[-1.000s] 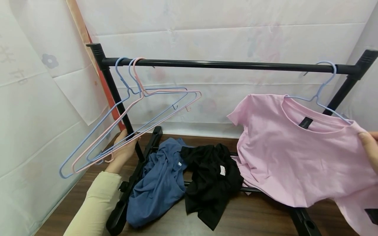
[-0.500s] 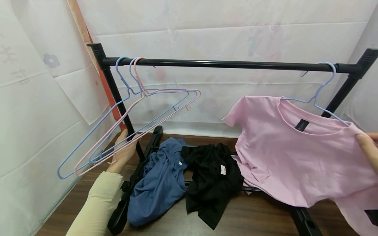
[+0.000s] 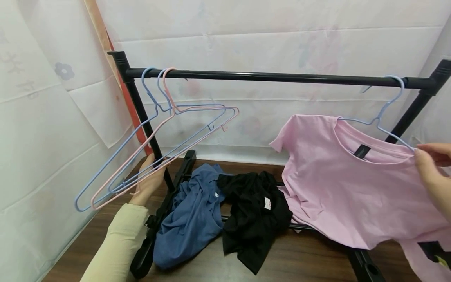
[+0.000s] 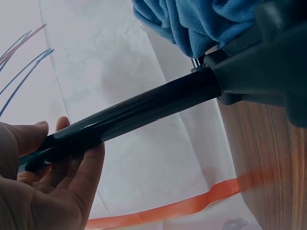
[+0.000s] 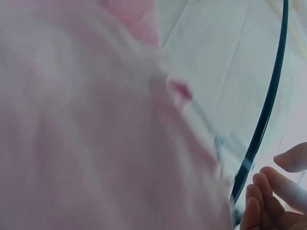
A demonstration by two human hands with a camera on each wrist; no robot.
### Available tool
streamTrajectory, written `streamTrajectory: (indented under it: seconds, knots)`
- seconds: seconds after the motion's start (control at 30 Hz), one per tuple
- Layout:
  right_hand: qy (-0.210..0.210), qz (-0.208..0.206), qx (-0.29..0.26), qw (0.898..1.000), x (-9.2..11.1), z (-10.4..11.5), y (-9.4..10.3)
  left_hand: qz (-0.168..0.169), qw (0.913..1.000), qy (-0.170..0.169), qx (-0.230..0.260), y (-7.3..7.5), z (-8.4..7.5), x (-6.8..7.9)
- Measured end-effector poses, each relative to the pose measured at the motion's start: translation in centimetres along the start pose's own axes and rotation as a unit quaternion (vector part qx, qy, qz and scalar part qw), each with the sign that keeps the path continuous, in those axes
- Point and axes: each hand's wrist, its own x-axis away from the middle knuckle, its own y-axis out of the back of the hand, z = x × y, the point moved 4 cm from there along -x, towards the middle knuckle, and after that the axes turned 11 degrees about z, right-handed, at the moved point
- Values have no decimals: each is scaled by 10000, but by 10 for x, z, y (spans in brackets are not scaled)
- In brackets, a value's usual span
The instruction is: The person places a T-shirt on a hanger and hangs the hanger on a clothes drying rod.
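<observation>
Your left hand (image 3: pixel 148 188) wraps round the rack's black left post (image 4: pixel 134 110). Your right hand (image 3: pixel 437 182) is at the pink T-shirt's (image 3: pixel 370 188) right shoulder; I can't tell whether it pinches cloth. The shirt hangs on a blue hanger (image 3: pixel 387 104) at the rail's (image 3: pixel 282 77) right end. Below lies a brown wood-grain table (image 3: pixel 211 258), with creased white sheeting (image 3: pixel 246 47) on the far side. Since the earlier frame, your right hand has come inward towards the collar. Soft, crumpled blue cloth (image 3: pixel 193 219) and black cloth (image 3: pixel 251 211) lie between; thin hangers (image 3: pixel 167 93) hang left.
</observation>
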Motion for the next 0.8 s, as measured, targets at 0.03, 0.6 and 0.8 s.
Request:
streamTrajectory:
  seconds: [0.03, 0.6, 0.8]
  knots:
    - [210, 15, -6, 9998, 2, 18, 0, 14, 10000, -6, -36, 0, 0, 0]
    - [1948, 1772, -631, 9626, 4, 118, -108, 381, 9991, 189, 55, -1, 3, 2]
    - [1932, 2217, -1126, 9491, -2, 149, -144, 207, 9997, 91, 12, 0, 4, -1]
